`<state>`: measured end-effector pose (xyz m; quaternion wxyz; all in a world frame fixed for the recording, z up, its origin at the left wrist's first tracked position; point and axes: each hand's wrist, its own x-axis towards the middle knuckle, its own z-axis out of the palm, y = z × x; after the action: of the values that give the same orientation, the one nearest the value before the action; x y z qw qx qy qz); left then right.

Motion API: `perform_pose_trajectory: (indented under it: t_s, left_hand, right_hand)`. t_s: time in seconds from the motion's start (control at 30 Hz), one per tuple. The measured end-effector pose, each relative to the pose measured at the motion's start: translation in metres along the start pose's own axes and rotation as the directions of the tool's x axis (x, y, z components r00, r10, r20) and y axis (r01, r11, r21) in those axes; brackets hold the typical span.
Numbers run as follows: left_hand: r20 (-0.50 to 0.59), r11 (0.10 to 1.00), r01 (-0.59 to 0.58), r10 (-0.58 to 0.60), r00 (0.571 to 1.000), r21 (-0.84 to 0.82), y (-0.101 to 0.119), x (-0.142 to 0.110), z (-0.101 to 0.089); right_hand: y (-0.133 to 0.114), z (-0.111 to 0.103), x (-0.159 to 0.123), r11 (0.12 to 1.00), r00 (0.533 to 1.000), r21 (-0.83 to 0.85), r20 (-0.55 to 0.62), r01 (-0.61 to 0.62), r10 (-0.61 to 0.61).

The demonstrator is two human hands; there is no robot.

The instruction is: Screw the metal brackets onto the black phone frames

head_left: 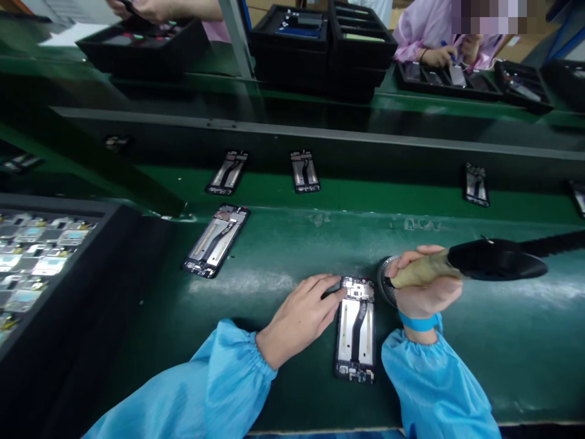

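Observation:
An opened phone (357, 329) lies on the green bench, its circuit board at the top and a dark flex cable running down its silver inside. My left hand (304, 314) holds it at the upper left edge, fingertips bent against the board end. A dark gap or object between those fingers is unclear. My right hand (427, 296) is wrapped round the tan, taped-looking handle of a tool (496, 259) with a black rear end and ribbed black cord. Beside the phone's top right, a round silver rim (387, 283) shows partly behind this hand; its link to the tool is unclear.
Another opened phone (217, 241) lies left of my hands. Several more sit on the lane behind, including one phone (304, 172). A black tray (105, 231) of circuit boards stands at left. Stacked black trays (320, 61) and a co-worker's pink sleeve (411, 30) are across the bench.

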<state>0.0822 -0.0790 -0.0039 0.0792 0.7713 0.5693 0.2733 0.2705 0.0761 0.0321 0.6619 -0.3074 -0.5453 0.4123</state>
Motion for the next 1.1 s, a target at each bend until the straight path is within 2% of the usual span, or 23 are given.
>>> perform_pose_trajectory:
  t_s: [0.1, 0.13, 0.2, 0.27, 0.33, 0.47, 0.73, 0.93, 1.1]
  left_hand:
    - [0.013, 1.0, 0.011, -0.011, 1.0, 0.0, 0.002, 0.0, 0.001]
    - [0.022, 1.0, 0.013, -0.013, 1.0, -0.004, 0.002, 0.001, 0.001]
    - [0.041, 1.0, 0.016, -0.016, 0.999, -0.019, 0.003, 0.002, 0.001]
    - [0.052, 0.999, 0.023, -0.021, 0.998, -0.033, 0.003, 0.003, 0.0]
    - [0.06, 0.999, 0.032, -0.029, 0.998, -0.042, 0.004, 0.004, 0.0]
    - [0.083, 0.999, 0.034, -0.031, 0.996, -0.039, 0.005, 0.005, -0.001]
    - [0.061, 0.999, 0.023, -0.021, 0.998, -0.024, 0.005, 0.005, 0.001]
    - [0.04, 1.0, 0.006, -0.005, 0.999, -0.011, 0.005, 0.005, 0.004]
    - [0.052, 1.0, 0.026, -0.026, 0.998, -0.007, 0.002, 0.006, 0.003]
  right_hand:
    - [-0.017, -0.005, -0.004, 0.998, 0.998, 0.023, -0.035, 0.059, -0.058]
    - [-0.023, -0.005, -0.007, 0.992, 0.986, 0.039, -0.116, 0.121, -0.116]
    - [-0.032, -0.003, -0.015, 0.989, 0.994, 0.102, -0.02, 0.111, -0.109]
    - [-0.034, 0.004, -0.025, 0.987, 0.993, 0.164, 0.118, -0.005, -0.014]
    - [-0.031, 0.015, -0.035, 0.979, 0.98, 0.171, 0.183, -0.11, 0.078]
    - [-0.021, 0.028, -0.046, 0.985, 0.977, 0.12, 0.188, -0.123, 0.099]
    - [-0.016, 0.023, -0.046, 0.974, 0.952, 0.16, 0.287, -0.158, 0.107]
    - [-0.012, 0.022, -0.048, 0.959, 0.955, 0.245, 0.289, -0.141, 0.066]
    - [-0.012, 0.027, -0.05, 0.969, 0.956, 0.201, 0.28, -0.144, 0.084]
